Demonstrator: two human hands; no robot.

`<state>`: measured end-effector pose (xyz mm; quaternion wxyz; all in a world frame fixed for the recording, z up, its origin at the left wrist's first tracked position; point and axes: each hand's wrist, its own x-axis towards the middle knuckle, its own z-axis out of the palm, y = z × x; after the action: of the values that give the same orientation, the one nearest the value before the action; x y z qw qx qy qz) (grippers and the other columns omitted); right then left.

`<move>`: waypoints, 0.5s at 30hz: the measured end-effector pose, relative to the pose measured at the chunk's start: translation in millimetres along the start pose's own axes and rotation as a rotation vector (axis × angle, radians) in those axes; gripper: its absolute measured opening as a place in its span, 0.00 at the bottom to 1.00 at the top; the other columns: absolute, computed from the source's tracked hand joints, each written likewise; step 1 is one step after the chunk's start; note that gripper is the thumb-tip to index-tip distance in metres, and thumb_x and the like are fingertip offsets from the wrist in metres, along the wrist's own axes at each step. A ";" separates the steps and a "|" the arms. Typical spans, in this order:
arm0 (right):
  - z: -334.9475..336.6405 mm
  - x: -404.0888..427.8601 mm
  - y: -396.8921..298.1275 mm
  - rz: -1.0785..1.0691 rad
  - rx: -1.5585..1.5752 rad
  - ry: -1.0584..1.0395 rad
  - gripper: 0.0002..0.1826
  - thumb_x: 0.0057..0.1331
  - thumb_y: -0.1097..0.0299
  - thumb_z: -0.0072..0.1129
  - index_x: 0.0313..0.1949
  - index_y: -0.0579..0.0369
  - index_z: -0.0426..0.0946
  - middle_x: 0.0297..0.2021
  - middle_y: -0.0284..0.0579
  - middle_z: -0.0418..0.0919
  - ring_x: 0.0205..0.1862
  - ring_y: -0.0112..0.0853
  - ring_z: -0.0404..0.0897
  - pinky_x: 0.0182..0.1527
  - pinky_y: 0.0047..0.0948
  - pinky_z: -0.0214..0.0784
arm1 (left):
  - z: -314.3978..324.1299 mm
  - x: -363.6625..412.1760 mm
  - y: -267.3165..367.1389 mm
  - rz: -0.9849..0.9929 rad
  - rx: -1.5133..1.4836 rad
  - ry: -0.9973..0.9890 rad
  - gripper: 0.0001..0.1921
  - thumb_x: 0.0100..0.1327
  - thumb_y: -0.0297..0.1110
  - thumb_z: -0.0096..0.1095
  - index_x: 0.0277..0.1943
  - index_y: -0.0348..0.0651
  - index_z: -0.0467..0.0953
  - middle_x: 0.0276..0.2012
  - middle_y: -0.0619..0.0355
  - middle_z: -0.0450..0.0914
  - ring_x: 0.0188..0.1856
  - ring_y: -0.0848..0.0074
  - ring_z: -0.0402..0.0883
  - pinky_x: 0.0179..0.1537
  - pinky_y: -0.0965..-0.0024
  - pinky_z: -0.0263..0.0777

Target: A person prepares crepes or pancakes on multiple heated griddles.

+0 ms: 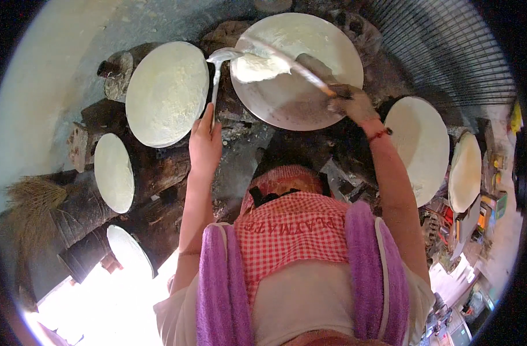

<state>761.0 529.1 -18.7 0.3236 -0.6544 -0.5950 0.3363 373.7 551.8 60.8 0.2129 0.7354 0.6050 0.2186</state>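
Observation:
My left hand [206,140] grips the thin handle of a metal ladle [222,55]. The ladle's bowl is at the left rim of a large round griddle [289,114]. Pale batter [261,69] lies on the griddle beside the bowl, with a thinner pale layer over the far part. In my right hand [354,104] is a long thin spreader [306,73] with an orange-brown handle end, slanting across the griddle above the batter. Whether its blade touches the surface, I cannot tell. The griddle's near part looks bare and grey-brown.
Several pale-coated round plates flank me, including a large left one [167,95] and a right one [419,149]. A straw broom [38,194] is at far left. Dark wire mesh [436,52] rises at upper right. Mixed items, one a green-edged box [501,204], crowd the right.

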 end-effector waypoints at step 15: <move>138.6 -259.4 37.3 0.735 -0.158 0.071 0.24 0.59 0.63 0.65 0.54 0.54 0.75 0.47 0.46 0.81 0.46 0.29 0.79 0.46 0.28 0.71 | 16.2 -88.5 -15.5 0.105 -0.276 -0.511 0.28 0.61 0.23 0.59 0.66 0.44 0.66 0.37 0.47 0.75 0.36 0.58 0.74 0.39 0.64 0.70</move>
<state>650.4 270.8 -113.4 0.1504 -0.8584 -0.3331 0.3600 355.4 466.8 33.0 0.4449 0.7610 0.4574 0.1171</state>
